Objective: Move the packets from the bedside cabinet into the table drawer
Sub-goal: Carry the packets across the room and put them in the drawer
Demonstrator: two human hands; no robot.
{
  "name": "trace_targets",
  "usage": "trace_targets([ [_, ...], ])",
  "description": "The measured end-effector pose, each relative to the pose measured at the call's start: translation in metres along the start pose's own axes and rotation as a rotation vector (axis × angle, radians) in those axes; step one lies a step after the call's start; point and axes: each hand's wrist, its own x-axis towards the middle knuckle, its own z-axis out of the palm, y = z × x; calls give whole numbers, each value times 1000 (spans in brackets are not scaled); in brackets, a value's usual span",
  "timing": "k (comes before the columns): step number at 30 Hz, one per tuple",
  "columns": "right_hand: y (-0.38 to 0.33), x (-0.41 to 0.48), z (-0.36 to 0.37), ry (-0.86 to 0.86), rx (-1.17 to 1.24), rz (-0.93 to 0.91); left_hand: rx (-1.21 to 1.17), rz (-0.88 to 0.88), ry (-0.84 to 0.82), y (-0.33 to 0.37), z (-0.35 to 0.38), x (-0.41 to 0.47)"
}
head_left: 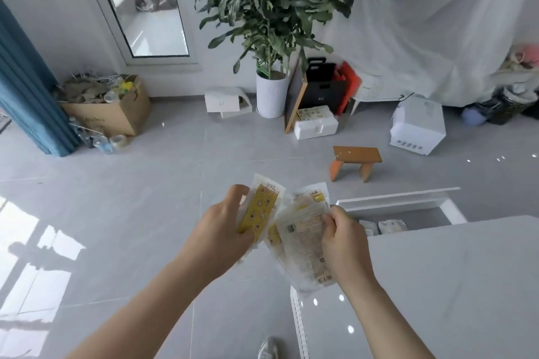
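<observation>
My left hand [223, 227] grips a yellow patterned packet [258, 211] in front of me, above the floor. Just right of it, my right hand [342, 243] pinches a clear packet with printed labels [300, 237] by its right edge. The two packets overlap slightly at the middle. To the right, the white table drawer [399, 202] stands open, with two pale packets [392, 226] lying inside. The white table top [455, 280] fills the lower right. The bedside cabinet is out of view.
A small wooden stool [355, 162] stands on the grey tiled floor beyond the drawer. Farther back are a potted plant [271, 96], a white appliance [418, 130], foam boxes and a cardboard box of clutter [108, 109]. A blue curtain hangs at the left.
</observation>
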Motion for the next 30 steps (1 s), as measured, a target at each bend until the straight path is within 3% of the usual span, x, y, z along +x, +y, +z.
trace_targets([
  [19,-3,245,29,210,-98,251,45,225,-220,28,-18,311],
  [30,11,350,16,396,-109,430,169,457,-357,80,-4,466],
])
